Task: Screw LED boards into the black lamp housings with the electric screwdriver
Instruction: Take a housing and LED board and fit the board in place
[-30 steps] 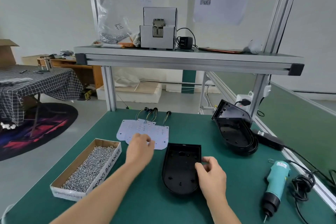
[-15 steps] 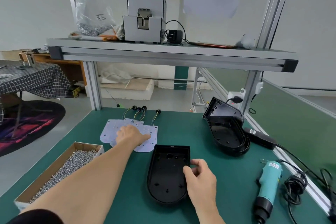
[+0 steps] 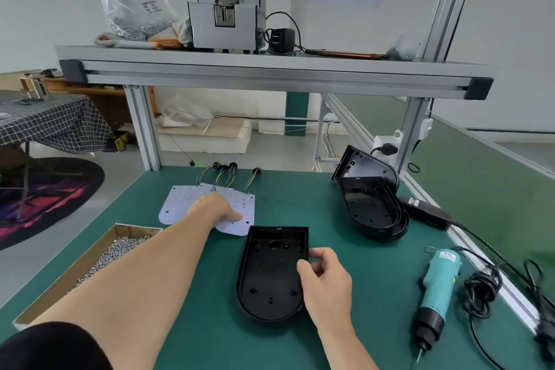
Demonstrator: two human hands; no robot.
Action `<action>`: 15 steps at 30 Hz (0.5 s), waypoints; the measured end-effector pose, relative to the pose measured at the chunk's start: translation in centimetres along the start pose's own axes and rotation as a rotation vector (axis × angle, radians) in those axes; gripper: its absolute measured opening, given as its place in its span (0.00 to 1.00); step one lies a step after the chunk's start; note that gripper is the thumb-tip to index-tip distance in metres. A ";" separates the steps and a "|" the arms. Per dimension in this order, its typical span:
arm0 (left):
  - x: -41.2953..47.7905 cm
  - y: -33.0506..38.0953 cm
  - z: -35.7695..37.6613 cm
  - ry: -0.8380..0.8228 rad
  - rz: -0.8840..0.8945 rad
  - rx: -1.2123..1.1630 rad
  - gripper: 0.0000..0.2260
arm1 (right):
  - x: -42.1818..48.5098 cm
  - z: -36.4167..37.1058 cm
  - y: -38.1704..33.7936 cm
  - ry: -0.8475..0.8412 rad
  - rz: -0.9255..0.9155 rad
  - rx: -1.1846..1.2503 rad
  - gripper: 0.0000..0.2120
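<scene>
1. Nearest on the green bench (image 3: 192, 336), the right hand (image 3: 326, 282) pinches the right wall of an open black lamp housing (image 3: 270, 273), thumb inside the rim and fingers outside; the housing lies flat, hollow side up, with no board in it.
2. Right of it, well apart, the teal electric screwdriver (image 3: 437, 288) lies on the mat, bit pointing near, its black cable (image 3: 480, 288) coiled beside it.
3. At the near left, a cardboard box of screws (image 3: 117, 252) sits under the outstretched left forearm.
4. Farther back, the left hand (image 3: 214, 207) rests palm down on the overlapping white LED boards (image 3: 177, 204), fingers spread flat, clasping nothing; the boards' wires (image 3: 228, 174) trail toward the far edge.
5. At the far right, a stack of spare housings (image 3: 372, 210) sits with one leaning upright behind it.
6. Farthest, a grey machine (image 3: 225, 24) stands on the aluminium shelf (image 3: 270, 69).
</scene>
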State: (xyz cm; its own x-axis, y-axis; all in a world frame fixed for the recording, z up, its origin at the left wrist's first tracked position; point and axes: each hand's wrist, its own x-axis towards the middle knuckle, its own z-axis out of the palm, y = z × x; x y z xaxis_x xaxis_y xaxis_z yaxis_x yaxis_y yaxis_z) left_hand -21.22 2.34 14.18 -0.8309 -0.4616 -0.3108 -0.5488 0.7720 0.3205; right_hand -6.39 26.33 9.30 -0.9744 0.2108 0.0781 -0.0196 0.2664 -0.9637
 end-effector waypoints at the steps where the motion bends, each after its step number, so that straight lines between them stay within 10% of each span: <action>1: 0.0 0.0 0.0 0.022 0.010 -0.089 0.31 | 0.0 0.0 0.0 0.001 -0.001 0.000 0.07; 7: -0.7 -0.7 0.0 -0.066 0.032 -0.902 0.19 | 0.2 0.0 0.1 0.017 0.008 -0.003 0.07; 15: -5.7 -3.6 -1.7 -0.203 0.133 -1.400 0.04 | 0.3 -0.4 -0.2 0.023 0.051 0.061 0.08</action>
State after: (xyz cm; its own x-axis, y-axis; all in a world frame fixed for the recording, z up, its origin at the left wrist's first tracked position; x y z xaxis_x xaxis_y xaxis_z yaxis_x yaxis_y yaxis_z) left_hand -14.63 1.45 16.29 -0.9211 -0.2588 -0.2910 -0.2044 -0.3147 0.9269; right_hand -6.55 26.67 9.65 -0.9690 0.2448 0.0336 0.0157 0.1968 -0.9803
